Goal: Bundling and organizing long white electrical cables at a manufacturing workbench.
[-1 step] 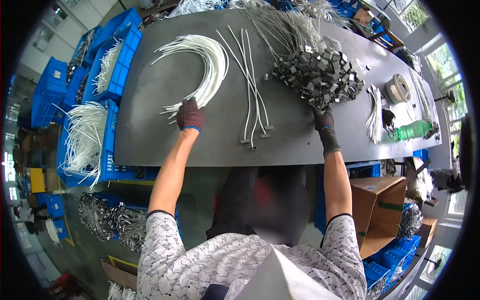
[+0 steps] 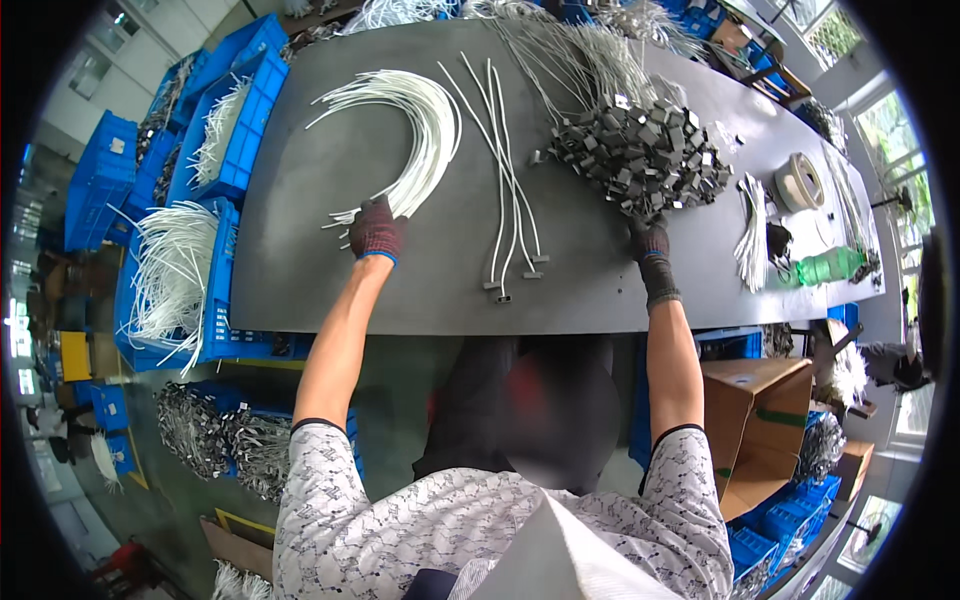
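My left hand (image 2: pixel 378 230), in a dark red-and-black knit glove, is closed at the near end of a curved bundle of white cables (image 2: pixel 435 140). The bundle arcs across the left part of the dark table. My right hand (image 2: pixel 650 240), gloved in dark knit, reaches the near edge of a heaped pile of small grey block-shaped connectors (image 2: pixel 640 155); its fingertips are bent in among them, and what they pinch is too small to make out. Between the hands lie a few loose white cables (image 2: pixel 505 175), crossing one another, with grey connectors at their near ends.
Blue crates (image 2: pixel 215 290) full of white cables stand along the table's left edge. To the right lie a short white cable bundle (image 2: pixel 750 235), a tape roll (image 2: pixel 798 182) and a green plastic bottle (image 2: pixel 830 266). An open cardboard box (image 2: pixel 755 425) stands below the table's right side.
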`<act>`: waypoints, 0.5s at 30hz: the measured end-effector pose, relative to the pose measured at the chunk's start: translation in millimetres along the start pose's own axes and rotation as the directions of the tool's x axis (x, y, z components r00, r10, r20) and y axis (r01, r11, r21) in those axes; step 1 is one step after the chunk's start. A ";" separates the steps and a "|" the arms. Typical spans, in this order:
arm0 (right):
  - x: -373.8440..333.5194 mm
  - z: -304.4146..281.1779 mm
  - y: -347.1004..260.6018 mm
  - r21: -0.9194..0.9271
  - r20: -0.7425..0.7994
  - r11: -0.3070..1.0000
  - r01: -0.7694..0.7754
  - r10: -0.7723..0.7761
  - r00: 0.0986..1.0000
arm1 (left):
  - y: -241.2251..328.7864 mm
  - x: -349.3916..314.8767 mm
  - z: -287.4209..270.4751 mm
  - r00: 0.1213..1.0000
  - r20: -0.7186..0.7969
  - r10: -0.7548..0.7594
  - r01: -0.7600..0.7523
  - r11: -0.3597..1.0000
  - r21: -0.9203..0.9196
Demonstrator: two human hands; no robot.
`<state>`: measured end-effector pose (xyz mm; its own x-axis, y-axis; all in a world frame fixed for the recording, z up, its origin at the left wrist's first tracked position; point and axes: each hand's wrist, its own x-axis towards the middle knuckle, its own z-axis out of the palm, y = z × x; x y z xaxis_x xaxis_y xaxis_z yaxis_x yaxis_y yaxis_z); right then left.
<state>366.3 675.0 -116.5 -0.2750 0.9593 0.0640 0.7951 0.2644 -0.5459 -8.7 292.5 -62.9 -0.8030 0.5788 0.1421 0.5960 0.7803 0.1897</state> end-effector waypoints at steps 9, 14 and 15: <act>-25.3 8.4 -14.7 0.433 0.075 0.879 -0.200 0.186 0.980 | -48.4 19.5 7.1 0.964 0.248 0.092 -0.139 0.975 0.176; -32.9 -25.0 22.8 0.639 0.537 0.505 -0.580 0.247 0.806 | -40.1 8.7 -1.8 0.958 0.209 0.197 -0.236 0.955 0.178; -34.1 -36.2 45.1 0.642 0.522 0.504 -0.578 0.264 0.811 | -25.9 6.1 -5.8 0.965 0.170 0.202 -0.226 0.965 0.133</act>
<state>431.1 657.9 -113.0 -0.2950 0.7959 -0.5287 0.2124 -0.4848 -0.8484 -29.0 274.5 -61.3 -0.6544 0.7561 0.0104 0.7561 0.6541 0.0216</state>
